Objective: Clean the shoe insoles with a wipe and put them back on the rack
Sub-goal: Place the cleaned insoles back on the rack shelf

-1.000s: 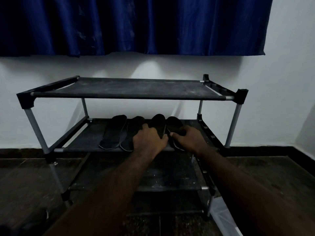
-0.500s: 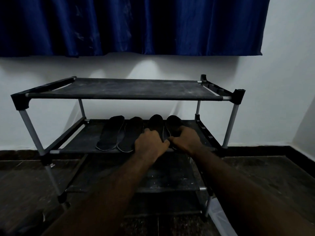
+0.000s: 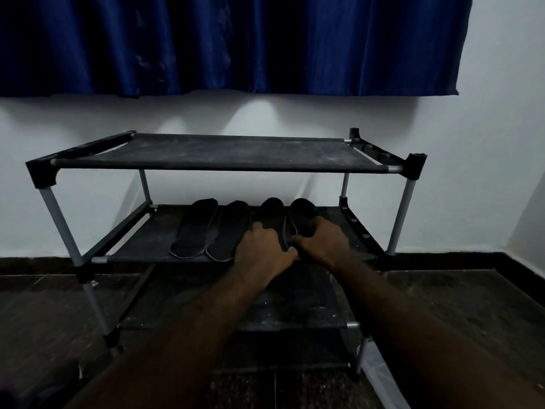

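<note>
Several black insoles lie side by side on the middle shelf of a black shoe rack. The two left insoles lie untouched. My left hand has its fingers curled over the near end of the third insole. My right hand grips the near part of the rightmost insole. The two hands touch at the thumbs near the shelf's front bar. No wipe is visible.
The rack's top shelf is dusty and bare, and a lower shelf sits beneath my arms. A white wall and a blue curtain are behind. A pale plastic thing lies on the dark floor at the rack's right foot.
Both hands stay on the two right insoles with almost no shift. The view has moved slightly, so the rack sits a little differently in the frame.
</note>
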